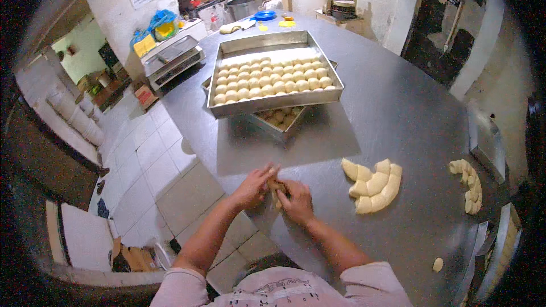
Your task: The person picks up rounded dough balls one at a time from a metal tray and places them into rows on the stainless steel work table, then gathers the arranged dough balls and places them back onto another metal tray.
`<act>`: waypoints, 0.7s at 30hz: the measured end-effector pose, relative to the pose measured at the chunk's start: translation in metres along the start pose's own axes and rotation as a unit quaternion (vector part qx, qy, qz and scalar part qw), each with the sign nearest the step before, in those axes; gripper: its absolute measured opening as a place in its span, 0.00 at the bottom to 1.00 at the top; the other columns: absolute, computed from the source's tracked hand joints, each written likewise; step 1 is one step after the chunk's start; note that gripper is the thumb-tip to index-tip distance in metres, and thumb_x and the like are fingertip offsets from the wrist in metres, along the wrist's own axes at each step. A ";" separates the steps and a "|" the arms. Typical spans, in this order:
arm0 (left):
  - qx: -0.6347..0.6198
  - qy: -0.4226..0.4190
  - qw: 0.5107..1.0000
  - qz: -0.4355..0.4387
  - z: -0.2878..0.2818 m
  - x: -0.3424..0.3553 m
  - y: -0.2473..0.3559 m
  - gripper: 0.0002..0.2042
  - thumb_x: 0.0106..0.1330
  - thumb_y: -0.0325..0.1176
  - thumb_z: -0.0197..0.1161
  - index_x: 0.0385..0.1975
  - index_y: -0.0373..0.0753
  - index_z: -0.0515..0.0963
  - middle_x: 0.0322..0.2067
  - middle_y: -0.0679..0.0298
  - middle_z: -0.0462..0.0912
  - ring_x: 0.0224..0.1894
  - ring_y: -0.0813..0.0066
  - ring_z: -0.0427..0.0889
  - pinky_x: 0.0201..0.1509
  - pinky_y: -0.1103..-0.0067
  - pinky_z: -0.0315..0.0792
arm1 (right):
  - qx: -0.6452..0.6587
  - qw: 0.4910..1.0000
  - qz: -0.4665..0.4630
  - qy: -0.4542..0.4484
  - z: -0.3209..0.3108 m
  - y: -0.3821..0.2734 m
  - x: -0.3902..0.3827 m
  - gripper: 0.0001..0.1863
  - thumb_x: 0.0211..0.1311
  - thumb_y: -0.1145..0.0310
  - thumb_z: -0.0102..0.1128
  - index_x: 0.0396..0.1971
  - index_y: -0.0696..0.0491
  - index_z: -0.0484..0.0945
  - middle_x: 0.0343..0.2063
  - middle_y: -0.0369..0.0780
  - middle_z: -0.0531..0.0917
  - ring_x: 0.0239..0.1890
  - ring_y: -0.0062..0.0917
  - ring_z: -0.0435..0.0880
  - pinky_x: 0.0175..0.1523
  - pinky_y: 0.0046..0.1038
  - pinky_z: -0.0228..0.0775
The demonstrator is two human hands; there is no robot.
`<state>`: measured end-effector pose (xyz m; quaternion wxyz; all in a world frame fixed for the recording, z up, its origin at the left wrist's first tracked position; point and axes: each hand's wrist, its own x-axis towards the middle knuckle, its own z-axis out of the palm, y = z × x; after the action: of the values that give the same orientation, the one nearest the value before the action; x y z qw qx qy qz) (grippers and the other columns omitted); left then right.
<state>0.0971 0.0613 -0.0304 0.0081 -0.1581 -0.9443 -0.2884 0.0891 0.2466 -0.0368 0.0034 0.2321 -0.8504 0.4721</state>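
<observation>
Both hands are near the steel table's front edge, closed on a narrow piece of pale dough. My left hand is at the dough's upper left, fingers reaching over it; my right hand grips it from the right, and together they hide much of it. To the right lies a cluster of cut dough pieces, with a curved strip of pieces farther right. Ahead, a metal tray holding rows of dough balls rests crosswise on another tray with dough balls inside.
The steel table bears a blue dish at its far end and pans along its right edge. A flat metal appliance stands at the far left. Tiled floor shows left of the table; a metal press stands behind.
</observation>
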 end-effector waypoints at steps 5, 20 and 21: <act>0.045 -0.159 0.982 0.095 -0.027 0.046 0.012 0.23 0.56 0.27 0.57 0.54 0.48 0.69 0.44 0.57 0.72 0.47 0.60 0.70 0.53 0.69 0.62 | 0.188 0.979 0.075 -0.003 -0.012 0.019 0.001 0.15 0.58 0.70 0.49 0.46 0.55 0.71 0.40 0.42 0.77 0.48 0.31 0.74 0.54 0.29 0.62; -0.398 -0.222 0.885 -0.096 -0.137 0.056 -0.135 0.10 0.61 0.33 0.60 0.25 0.41 0.64 0.25 0.71 0.66 0.28 0.82 0.65 0.31 0.82 0.63 | -0.355 0.927 0.118 0.003 0.034 -0.014 0.008 0.21 0.55 0.53 0.52 0.40 0.55 0.73 0.46 0.47 0.71 0.52 0.43 0.64 0.58 0.42 0.53; -0.407 -0.242 0.874 -0.105 -0.137 0.053 -0.143 0.12 0.61 0.32 0.60 0.24 0.42 0.62 0.24 0.72 0.66 0.27 0.84 0.64 0.30 0.84 0.62 | -0.389 0.909 0.132 0.069 0.033 -0.004 0.030 0.21 0.55 0.52 0.52 0.39 0.55 0.74 0.47 0.47 0.70 0.53 0.43 0.63 0.58 0.42 0.53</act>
<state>-0.0067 -0.1105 0.0113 -0.3165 -0.1122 -0.7271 -0.5988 0.0704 0.2067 -0.0447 0.0899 0.0642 -0.9872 0.1152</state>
